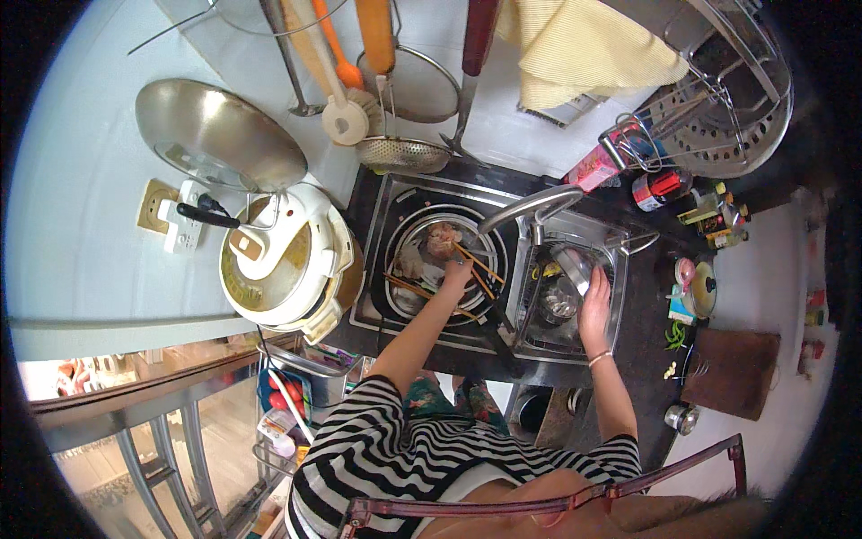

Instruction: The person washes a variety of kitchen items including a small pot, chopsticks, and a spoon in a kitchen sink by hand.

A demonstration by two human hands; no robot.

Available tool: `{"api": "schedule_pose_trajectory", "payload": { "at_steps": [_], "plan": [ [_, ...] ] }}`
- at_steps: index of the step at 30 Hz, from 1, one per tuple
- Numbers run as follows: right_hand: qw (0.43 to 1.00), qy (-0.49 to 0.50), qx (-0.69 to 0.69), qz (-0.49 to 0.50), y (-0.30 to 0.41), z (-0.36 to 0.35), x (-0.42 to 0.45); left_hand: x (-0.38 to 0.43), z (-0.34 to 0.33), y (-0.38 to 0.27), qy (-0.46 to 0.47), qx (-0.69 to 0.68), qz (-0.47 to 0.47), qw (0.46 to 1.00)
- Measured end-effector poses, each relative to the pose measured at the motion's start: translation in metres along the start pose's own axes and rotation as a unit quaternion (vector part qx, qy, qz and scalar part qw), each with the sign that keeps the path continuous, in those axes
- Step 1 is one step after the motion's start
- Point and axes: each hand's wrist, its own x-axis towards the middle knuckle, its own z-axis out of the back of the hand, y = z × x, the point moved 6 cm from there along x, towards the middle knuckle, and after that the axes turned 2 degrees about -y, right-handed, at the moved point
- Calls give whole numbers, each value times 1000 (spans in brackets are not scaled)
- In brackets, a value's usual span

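My left hand [458, 273] is over the left sink basin, its fingers down among stacked metal bowls and wooden chopsticks [477, 261]; its exact grip cannot be told. Beside it in the basin lie a pinkish clump [442, 240] of what may be food and some pale scraps. My right hand [595, 303] holds a shiny metal bowl [574, 269] tilted on its side over the right basin. Below that bowl, a small clear or metal vessel [559, 300] stands in the basin's wire rack. The curved faucet [532, 205] reaches over the left basin.
A white electric cooker [289, 259] stands left of the sink, below a steel lid [219, 135]. Strainers and brushes [345, 120] hang above. Bottles [714, 215], green peppers [675, 335], a brown cutting board [731, 372] and a glass jar [681, 419] are at the right.
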Motion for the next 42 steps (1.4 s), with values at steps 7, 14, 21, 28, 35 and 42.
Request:
{"api": "schedule_pose_trajectory", "payload": {
  "at_steps": [7,14,21,28,35,42],
  "plan": [
    [982,39,-185,-19,-43,-49,-42,45,-29,-3,19,-188,45,981],
    [976,81,-201,-23,-54,-108,-69,20,-18,-6,-17,-279,108,954],
    [977,166,-129,-27,-8,-95,-45,-16,-17,6,132,-352,129,918],
    [909,228,334,106,133,-117,24,-87,4,5,157,-357,106,915],
    [866,314,255,293,225,-152,6,-131,42,1,201,-360,66,909],
    [881,270,316,227,203,-143,22,-159,64,8,148,-351,69,922]
  ]
}}
